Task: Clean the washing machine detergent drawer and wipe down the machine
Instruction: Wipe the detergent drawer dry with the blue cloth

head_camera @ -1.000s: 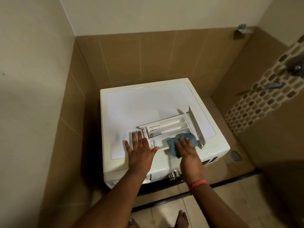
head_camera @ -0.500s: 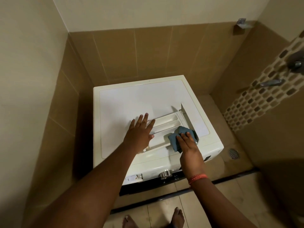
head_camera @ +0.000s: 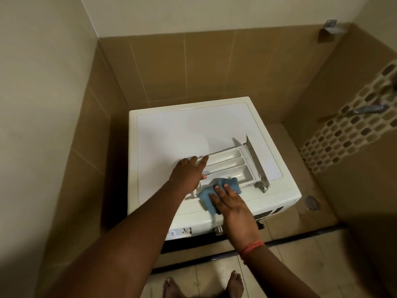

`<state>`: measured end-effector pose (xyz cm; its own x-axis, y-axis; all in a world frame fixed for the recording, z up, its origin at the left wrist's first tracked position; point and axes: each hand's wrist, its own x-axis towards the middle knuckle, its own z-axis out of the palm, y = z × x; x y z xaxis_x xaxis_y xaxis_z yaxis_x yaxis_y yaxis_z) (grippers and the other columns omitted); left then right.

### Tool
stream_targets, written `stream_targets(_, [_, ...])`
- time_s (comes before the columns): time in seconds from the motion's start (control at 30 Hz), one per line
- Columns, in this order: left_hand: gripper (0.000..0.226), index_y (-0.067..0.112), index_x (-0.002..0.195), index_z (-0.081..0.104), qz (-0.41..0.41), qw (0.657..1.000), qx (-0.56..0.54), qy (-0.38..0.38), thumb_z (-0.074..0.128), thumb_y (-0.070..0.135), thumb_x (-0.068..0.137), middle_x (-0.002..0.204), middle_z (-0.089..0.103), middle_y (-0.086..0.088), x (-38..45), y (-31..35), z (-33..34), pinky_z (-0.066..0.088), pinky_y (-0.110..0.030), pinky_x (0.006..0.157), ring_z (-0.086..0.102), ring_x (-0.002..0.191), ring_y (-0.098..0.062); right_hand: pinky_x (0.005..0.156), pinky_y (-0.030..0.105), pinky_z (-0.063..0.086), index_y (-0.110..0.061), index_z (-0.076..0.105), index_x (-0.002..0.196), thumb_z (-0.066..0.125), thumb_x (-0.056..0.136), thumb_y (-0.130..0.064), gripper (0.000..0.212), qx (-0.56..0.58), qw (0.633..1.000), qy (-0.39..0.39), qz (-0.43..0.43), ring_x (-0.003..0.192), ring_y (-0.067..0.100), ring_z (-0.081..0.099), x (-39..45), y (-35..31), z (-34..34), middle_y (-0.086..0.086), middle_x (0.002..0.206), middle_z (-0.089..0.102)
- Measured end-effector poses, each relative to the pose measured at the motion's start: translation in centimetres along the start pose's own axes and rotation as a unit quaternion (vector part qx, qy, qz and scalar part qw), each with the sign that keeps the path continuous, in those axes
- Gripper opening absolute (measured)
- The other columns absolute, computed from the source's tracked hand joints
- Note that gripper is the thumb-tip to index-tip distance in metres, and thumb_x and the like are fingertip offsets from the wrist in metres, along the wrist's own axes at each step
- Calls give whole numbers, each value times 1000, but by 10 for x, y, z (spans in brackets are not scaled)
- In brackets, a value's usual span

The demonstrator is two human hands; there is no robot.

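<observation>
On top of the washer (head_camera: 171,134), our left hand (head_camera: 189,175) flat steadies the drawer (head_camera: 234,166), right hand (head_camera: 232,203) flat presses the cloth (head_camera: 214,190); a hard push may slide the drawer off.

Brown wall tiles (head_camera: 193,67) line the corner below a pale painted wall (head_camera: 38,87). A mosaic strip (head_camera: 352,130) of small oval tiles crosses the right wall, with a metal tap (head_camera: 368,109) on it. A metal bracket (head_camera: 330,26) sits high up, and a round floor drain (head_camera: 312,202) lies near the right wall.
</observation>
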<state>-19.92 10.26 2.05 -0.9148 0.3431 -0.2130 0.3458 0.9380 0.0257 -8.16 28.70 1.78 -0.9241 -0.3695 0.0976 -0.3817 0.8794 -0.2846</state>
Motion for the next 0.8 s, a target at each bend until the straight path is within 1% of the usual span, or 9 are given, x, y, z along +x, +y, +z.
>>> stream_targets(0.1, [69, 23, 156, 10, -3, 1000, -27, 1, 43, 46, 100, 145, 41, -12, 2, -4, 4, 38, -43, 104, 49, 120, -37, 109, 49, 39, -14, 58, 134, 69, 53, 17, 87, -20, 997, 29, 71, 135, 34, 44, 0, 12, -6, 10, 142, 52])
stream_targets(0.17, [71, 22, 156, 10, -11, 999, -52, -4, 46, 46, 99, 148, 39, -12, 3, -3, 4, 36, -44, 106, 47, 123, -37, 109, 51, 39, -13, 58, 133, 68, 57, 17, 82, -21, 996, 28, 81, 136, 33, 43, 4, 0, -2, 10, 141, 53])
stream_targets(0.3, [70, 21, 155, 13, -24, 997, -75, -11, 47, 44, 99, 155, 31, -10, 5, -1, 0, 32, -45, 110, 40, 130, -37, 105, 52, 43, -13, 62, 129, 76, 65, 7, 69, 4, 1000, 2, 5, 130, 35, 50, 14, -52, 20, 11, 136, 58])
stream_targets(0.4, [69, 22, 155, 15, -23, 994, -103, -12, 49, 43, 99, 155, 31, -9, 6, -4, -1, 31, -46, 110, 37, 134, -37, 102, 52, 46, -12, 61, 130, 75, 71, 0, 62, 5, 1000, -6, -26, 128, 36, 51, 17, -68, 26, 13, 135, 57])
stream_targets(0.47, [69, 23, 154, 16, -17, 994, -108, -10, 49, 44, 98, 153, 33, -9, 6, -6, -1, 32, -45, 109, 38, 132, -36, 105, 48, 43, -12, 62, 129, 75, 69, 3, 64, -11, 999, 8, -43, 127, 37, 52, 12, -58, 21, 13, 136, 57])
stream_targets(0.53, [69, 22, 154, 16, -9, 995, -104, -7, 49, 45, 98, 151, 35, -10, 6, -7, 1, 34, -45, 106, 40, 130, -36, 105, 42, 39, -15, 61, 131, 76, 65, 7, 71, -36, 999, 20, -18, 128, 36, 51, 4, -39, 8, 12, 139, 55])
stream_targets(0.6, [71, 19, 153, 18, -6, 995, -98, 4, 51, 46, 97, 148, 39, -11, 7, -8, 2, 37, -44, 102, 44, 127, -36, 107, 46, 38, -15, 60, 132, 71, 64, 12, 75, -54, 997, 35, 48, 131, 36, 48, -1, -17, -6, 11, 142, 52])
stream_targets(0.7, [73, 15, 150, 25, -13, 993, -117, 4, 57, 48, 93, 141, 46, -10, 10, -11, -1, 41, -42, 97, 48, 124, -34, 101, 53, 48, -11, 62, 129, 67, 63, 16, 72, -70, 991, 30, 110, 129, 38, 49, 0, -4, -18, 13, 138, 55])
stream_targets(0.8, [66, 17, 138, 39, -20, 985, -168, -19, 65, 49, 87, 132, 53, -7, 15, -16, -7, 45, -41, 90, 50, 120, -31, 102, 44, 48, -10, 62, 129, 67, 67, 13, 67, -54, 997, 5, 58, 125, 34, 53, 17, -26, -10, 11, 132, 60])
